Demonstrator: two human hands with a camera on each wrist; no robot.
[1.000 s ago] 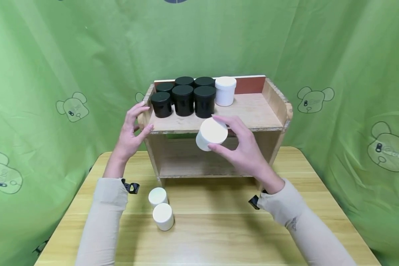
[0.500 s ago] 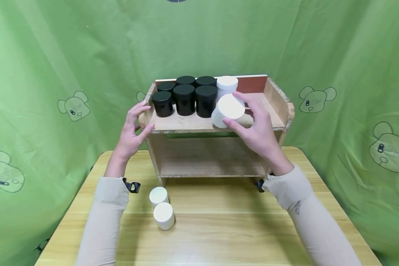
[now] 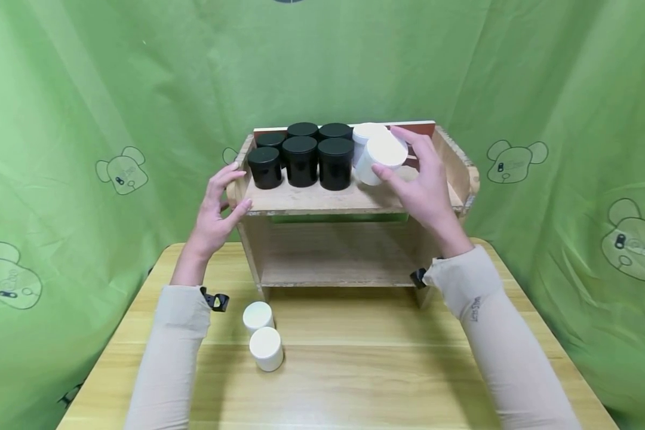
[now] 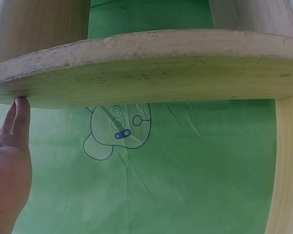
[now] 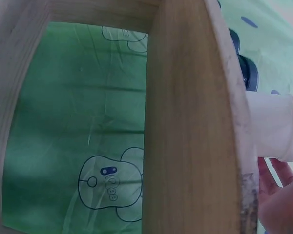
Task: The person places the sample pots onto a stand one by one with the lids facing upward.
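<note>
A wooden shelf unit (image 3: 349, 206) stands on the table. My left hand (image 3: 212, 212) holds the rounded front end of its left side panel, thumb at the front edge. In the left wrist view, fingers (image 4: 22, 119) touch that panel from outside. My right hand (image 3: 421, 185) grips a lidded white jar (image 3: 378, 158) between thumb and fingers, over the upper shelf. In the right wrist view the white jar (image 5: 271, 124) shows past the shelf edge; whether its base touches the board I cannot tell. Behind it, another white jar (image 3: 366, 131) is partly hidden.
Several black jars (image 3: 301, 161) stand in two rows on the upper shelf's left half. Two white jars (image 3: 266, 349) stand close together on the wooden table (image 3: 355, 376), front left of the unit. A raised side panel (image 3: 459, 161) bounds the shelf at right. Green cloth (image 3: 322, 65) hangs behind.
My right hand has carried the white jar up, back and to the right, from before the shelf's front edge to over the upper shelf. The left hand has stayed on the panel.
</note>
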